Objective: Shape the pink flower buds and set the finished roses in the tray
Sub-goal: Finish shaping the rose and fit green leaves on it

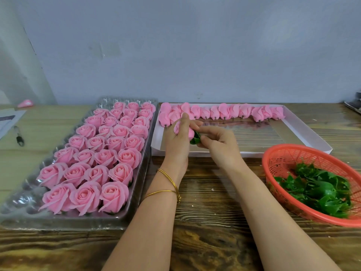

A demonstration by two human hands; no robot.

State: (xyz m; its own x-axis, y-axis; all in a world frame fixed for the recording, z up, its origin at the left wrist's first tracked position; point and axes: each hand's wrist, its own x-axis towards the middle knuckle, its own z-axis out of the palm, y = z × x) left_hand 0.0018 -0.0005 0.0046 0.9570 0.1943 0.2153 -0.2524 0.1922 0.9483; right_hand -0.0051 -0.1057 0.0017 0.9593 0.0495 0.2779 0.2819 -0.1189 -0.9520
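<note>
A person is working at a wooden bench (205, 241), seen from above. The left hand (176, 143) is gripping a pink bud (190, 133), fingers curled round it, in the air above the near left corner of a shallow white box (304, 132). The right hand (218, 145) is pinching a green calyx (195, 139) against the bud's base.

More unshaped buds (234, 111) are lying in a row along the box's far edge. To the left, a clear plastic tray (141, 169) is holding many finished roses (97, 155), with empty cups showing along its left side and far end. A red basket (283, 151) of spare calyxes is sitting at the right.

Judging from this, the step in hand is seating the calyx. To do it well, the left hand should be holding the bud loosely enough not to crush the soft petals, while the right hand is pressing the calyx straight on at the centre, so the rose is sitting level. The outer petals probably need gentle opening afterwards, before the rose goes upright into an empty cup.
</note>
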